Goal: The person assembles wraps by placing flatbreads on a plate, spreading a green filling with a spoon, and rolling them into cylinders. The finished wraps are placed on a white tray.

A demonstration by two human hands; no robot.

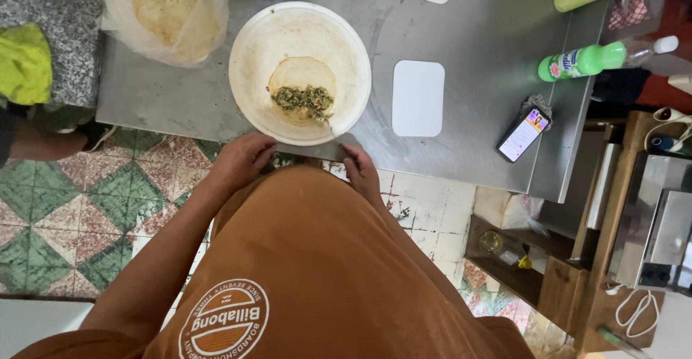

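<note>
Resting at steel table (468,34) edge: both hands; tiled floor (79,207) below.

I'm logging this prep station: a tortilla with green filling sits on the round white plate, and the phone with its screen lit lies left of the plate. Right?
Not quite. The head view shows the phone, screen lit, lying to the right of the round white plate, beyond the white rectangular board. The rest holds: the tortilla with green filling sits on that plate.
</note>
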